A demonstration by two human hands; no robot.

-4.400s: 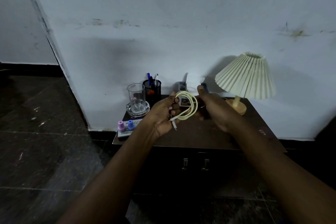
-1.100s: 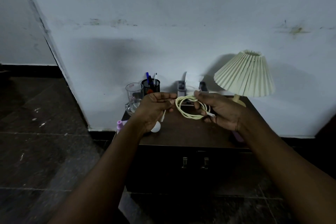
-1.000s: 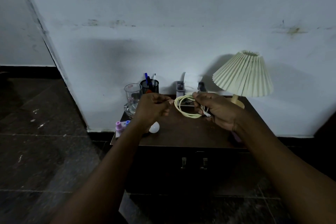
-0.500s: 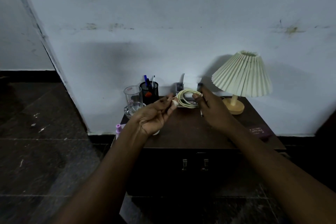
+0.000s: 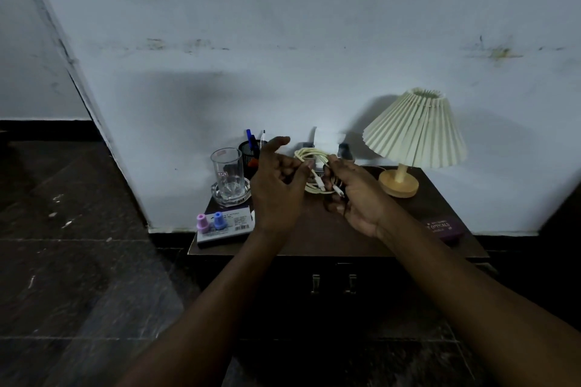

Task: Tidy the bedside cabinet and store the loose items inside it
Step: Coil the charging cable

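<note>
**Head view, cable being coiled.** From the left: my left hand (image 5: 276,188) pinches the left edge of the coiled cable (image 5: 309,156) between thumb and curled fingers, with the index finger lifted clear. My right hand (image 5: 356,198) curls its fingers round the coil's right side, and both plug ends dangle below. The coil hangs above the back centre of the cabinet top (image 5: 314,234) and is not yet stored. Risks, as I judge them: nothing ties the loops, so a slackened pinch could let them spring open. The glass tumbler (image 5: 227,171), just beside the left hand, could be knocked over by a sweep. The cabinet doors (image 5: 333,302) look closed, so one hand must let go to open them. Surface: a box with two small bottles (image 5: 220,226) at front left, a pen holder (image 5: 248,151) behind the tumbler, a pleated lamp (image 5: 413,132) at back right, and a purple case (image 5: 443,227) at front right. Room: scuffed pale wall (image 5: 283,25), dark stone floor (image 5: 78,261), dim light.
</note>
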